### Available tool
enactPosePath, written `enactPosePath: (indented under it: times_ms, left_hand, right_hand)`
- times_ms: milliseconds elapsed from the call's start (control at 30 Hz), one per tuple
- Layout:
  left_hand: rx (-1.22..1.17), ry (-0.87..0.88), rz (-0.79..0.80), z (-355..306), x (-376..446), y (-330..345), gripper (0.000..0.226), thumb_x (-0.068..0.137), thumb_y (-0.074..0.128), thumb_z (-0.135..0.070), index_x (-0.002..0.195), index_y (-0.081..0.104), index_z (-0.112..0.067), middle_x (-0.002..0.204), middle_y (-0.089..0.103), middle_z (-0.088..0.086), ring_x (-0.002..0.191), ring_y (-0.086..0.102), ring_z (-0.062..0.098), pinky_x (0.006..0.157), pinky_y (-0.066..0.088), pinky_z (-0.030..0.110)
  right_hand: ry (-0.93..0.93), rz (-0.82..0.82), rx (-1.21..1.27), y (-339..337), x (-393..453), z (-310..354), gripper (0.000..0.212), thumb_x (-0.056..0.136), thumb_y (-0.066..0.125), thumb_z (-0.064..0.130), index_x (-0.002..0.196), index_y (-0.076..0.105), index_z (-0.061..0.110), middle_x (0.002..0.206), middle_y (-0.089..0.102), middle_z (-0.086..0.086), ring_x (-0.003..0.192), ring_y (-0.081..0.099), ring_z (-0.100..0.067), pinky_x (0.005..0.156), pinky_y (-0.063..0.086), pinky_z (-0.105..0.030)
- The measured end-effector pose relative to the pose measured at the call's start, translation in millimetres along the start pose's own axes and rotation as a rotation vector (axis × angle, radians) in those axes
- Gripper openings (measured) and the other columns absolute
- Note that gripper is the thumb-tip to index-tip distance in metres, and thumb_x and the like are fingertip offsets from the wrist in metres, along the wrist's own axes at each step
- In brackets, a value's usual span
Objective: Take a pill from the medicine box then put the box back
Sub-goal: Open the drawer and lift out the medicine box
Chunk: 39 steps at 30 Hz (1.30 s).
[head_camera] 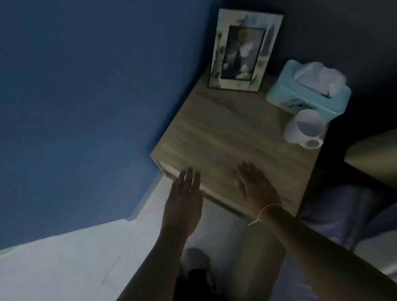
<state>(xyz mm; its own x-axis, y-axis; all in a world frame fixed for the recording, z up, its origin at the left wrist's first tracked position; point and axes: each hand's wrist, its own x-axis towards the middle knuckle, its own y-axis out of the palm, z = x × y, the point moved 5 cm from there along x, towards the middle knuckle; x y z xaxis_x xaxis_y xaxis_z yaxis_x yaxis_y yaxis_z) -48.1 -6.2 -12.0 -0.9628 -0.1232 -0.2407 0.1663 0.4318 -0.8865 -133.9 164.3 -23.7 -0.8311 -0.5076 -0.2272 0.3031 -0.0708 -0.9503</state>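
No medicine box or pill shows in this view. A wooden nightstand (pixel 228 130) stands in a corner by a blue wall, its front edge facing me. My left hand (pixel 184 201) is held flat with fingers straight at the nightstand's front left edge, holding nothing. My right hand (pixel 255 185) lies flat over the front part of the top, fingers together and extended, holding nothing. A thin white thread circles the right wrist. The room is dim.
On the nightstand stand a white picture frame (pixel 244 50) at the back, a teal tissue box (pixel 309 87) at the right, and a clear plastic cup (pixel 303 129) at the right edge. A bed (pixel 331 220) lies to the right, pale floor (pixel 58 287) to the left.
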Motion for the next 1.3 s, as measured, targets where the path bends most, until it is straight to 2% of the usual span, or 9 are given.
enactPosePath:
  times_ms: [200, 333, 500, 567, 667, 767, 867, 1100, 1300]
  left_hand:
    - [0.012, 0.077, -0.036, 5.4, 42.8, 49.2, 0.050, 0.100, 0.039, -0.026, 0.146, 0.029, -0.007, 0.155, 0.025, 0.014, 0.145, 0.017, 0.030, 0.117, 0.011, 0.037]
    - [-0.040, 0.045, -0.083, 8.8, 48.5, 59.2, 0.051, 0.099, 0.043, -0.022, 0.145, 0.028, -0.005, 0.155, 0.026, 0.015, 0.145, 0.018, 0.031, 0.117, 0.010, 0.038]
    - [-0.079, 0.014, -0.133, 17.1, 51.1, 61.2, 0.049, 0.099, 0.041, -0.023, 0.143, 0.034, -0.003, 0.152, 0.034, 0.018, 0.143, 0.025, 0.033, 0.118, 0.026, 0.046]
    - [-0.072, -0.007, -0.146, 21.5, 52.5, 62.3, 0.049, 0.100, 0.039, -0.024, 0.144, 0.033, -0.003, 0.153, 0.032, 0.018, 0.144, 0.024, 0.033, 0.119, 0.024, 0.045]
    - [-0.026, -0.032, -0.193, 20.8, 47.0, 67.0, 0.050, 0.101, 0.036, -0.026, 0.145, 0.028, -0.004, 0.154, 0.028, 0.017, 0.146, 0.019, 0.032, 0.119, 0.012, 0.040]
    - [-0.005, -0.080, -0.233, 17.5, 41.5, 75.4, 0.051, 0.102, 0.031, -0.028, 0.148, 0.022, -0.008, 0.157, 0.022, 0.014, 0.147, 0.014, 0.028, 0.118, 0.005, 0.036]
    - [-0.019, -0.131, -0.295, 10.4, 30.7, 85.2, 0.052, 0.102, 0.027, -0.027, 0.150, 0.015, -0.012, 0.160, 0.015, 0.008, 0.149, 0.008, 0.025, 0.122, 0.007, 0.039]
    - [-0.173, -0.395, -0.443, -12.7, -5.6, 115.4, 0.052, 0.103, 0.025, -0.028, 0.149, 0.015, -0.006, 0.159, 0.014, 0.015, 0.148, 0.009, 0.028, 0.122, 0.004, 0.037]
    - [-0.304, -0.564, -0.360, -22.7, -17.6, 155.4, 0.057, 0.102, 0.025, -0.033, 0.150, 0.010, -0.006, 0.161, 0.007, 0.012, 0.149, 0.003, 0.024, 0.122, 0.007, 0.039]
  right_hand:
    - [-0.020, -0.018, -0.051, 45.8, 25.9, -29.4, 0.052, 0.097, 0.029, 0.033, 0.133, 0.050, 0.003, 0.136, 0.054, -0.019, 0.129, 0.049, -0.034, 0.109, 0.030, -0.046]
    - [-0.069, -0.044, -0.095, 68.0, 25.0, -46.0, 0.052, 0.100, 0.023, 0.036, 0.145, 0.032, 0.011, 0.149, 0.041, -0.013, 0.140, 0.033, -0.026, 0.115, 0.018, -0.039]
    - [-0.021, -0.082, -0.080, 84.3, 23.6, -53.0, 0.052, 0.101, 0.016, 0.037, 0.149, 0.022, 0.017, 0.154, 0.032, -0.007, 0.144, 0.017, -0.016, 0.119, 0.009, -0.034]
    - [-0.024, -0.097, -0.054, 84.3, 24.9, -54.3, 0.052, 0.101, 0.018, 0.036, 0.149, 0.022, 0.017, 0.155, 0.030, -0.006, 0.144, 0.018, -0.016, 0.120, 0.009, -0.034]
    - [-0.039, -0.131, -0.017, 80.7, 21.6, -50.8, 0.053, 0.100, 0.018, 0.035, 0.148, 0.027, 0.014, 0.154, 0.033, -0.008, 0.144, 0.023, -0.019, 0.119, 0.018, -0.041]
    - [-0.062, -0.159, 0.019, 77.8, 22.4, -48.0, 0.054, 0.099, 0.018, 0.035, 0.147, 0.030, 0.013, 0.153, 0.034, -0.009, 0.144, 0.025, -0.021, 0.118, 0.022, -0.045]
    - [-0.094, -0.203, 0.020, 80.1, 21.3, -50.3, 0.050, 0.101, 0.024, 0.031, 0.146, 0.032, 0.013, 0.154, 0.033, -0.009, 0.145, 0.023, -0.022, 0.119, 0.018, -0.043]
    - [-0.174, -0.270, 0.009, 81.0, 22.6, -50.9, 0.050, 0.100, 0.023, 0.027, 0.147, 0.031, 0.013, 0.157, 0.027, -0.007, 0.147, 0.016, -0.020, 0.121, 0.011, -0.042]
    - [-0.177, -0.313, 0.025, 80.1, 18.9, -52.3, 0.051, 0.099, 0.024, 0.028, 0.145, 0.034, 0.011, 0.155, 0.031, -0.010, 0.146, 0.020, -0.023, 0.120, 0.014, -0.044]
